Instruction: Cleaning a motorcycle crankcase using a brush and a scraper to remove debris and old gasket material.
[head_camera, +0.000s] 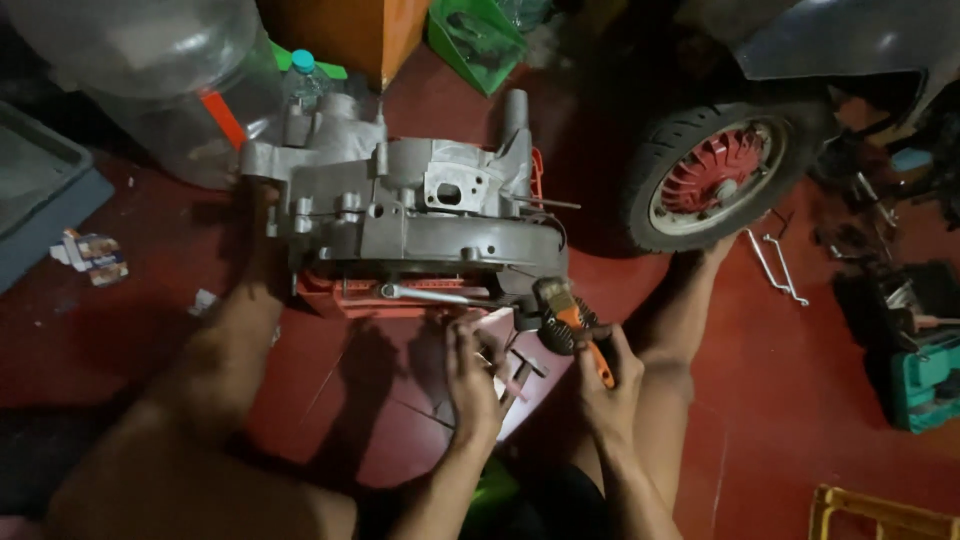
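A grey metal engine case rests on an orange crate on the red floor. My right hand is shut on an orange-handled paintbrush, whose bristles touch the case's lower right end. My left hand is just left of it, fingers curled around small dark parts on a white sheet; what it holds is unclear. A spanner lies along the crate's front edge.
A scooter wheel with red hub stands right of the case. Two spanners lie beside it. A teal tool case is far right, a clear water jug back left, a yellow crate near bottom right. My bare legs flank the crate.
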